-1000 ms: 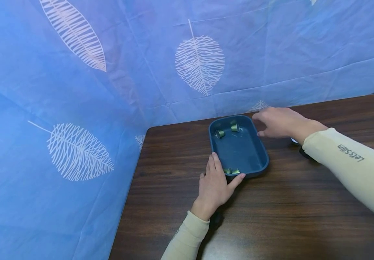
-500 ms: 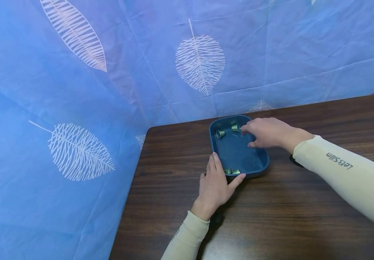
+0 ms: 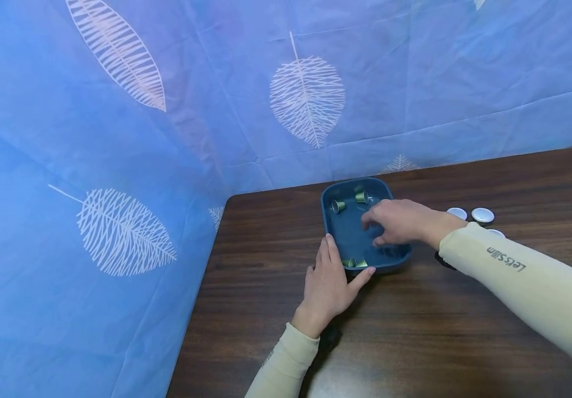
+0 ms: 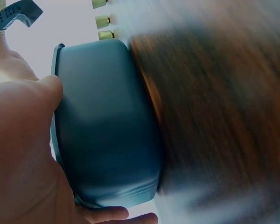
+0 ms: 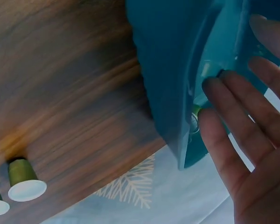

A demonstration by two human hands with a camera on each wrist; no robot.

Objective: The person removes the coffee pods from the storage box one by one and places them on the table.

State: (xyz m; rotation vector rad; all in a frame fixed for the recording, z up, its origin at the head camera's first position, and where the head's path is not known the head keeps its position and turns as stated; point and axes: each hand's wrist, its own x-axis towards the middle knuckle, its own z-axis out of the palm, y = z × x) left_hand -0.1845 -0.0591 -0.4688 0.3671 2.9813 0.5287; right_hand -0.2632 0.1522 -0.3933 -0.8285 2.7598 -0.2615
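A dark blue rectangular tray [image 3: 324, 215] stands on the table. My left hand [image 3: 325, 287] rests at its near left corner, fingers along the left side and thumb along the near rim. In the left wrist view the thumb [image 4: 51, 88] lies over the rim. My right hand [image 3: 397, 222] is over the tray's right half, fingers bent loosely down inside it, nothing seen between them. Small green coffee capsules lie on their sides in the tray: one far left [image 3: 337, 206], another at the far end [image 3: 362, 197], and two at the near end [image 3: 355, 263].
Right of the tray, green capsules [image 3: 482, 215] stand on the brown wooden table [image 3: 415, 331], their white round lids up. The right forearm partly covers one of them. A blue cloth [image 3: 216, 83] with white leaf prints hangs behind the table.
My right hand has moved from beyond the tray's right rim leftward and nearer, into the tray. The white-lidded capsules have come into sight behind the wrist. My left hand stays at the tray.
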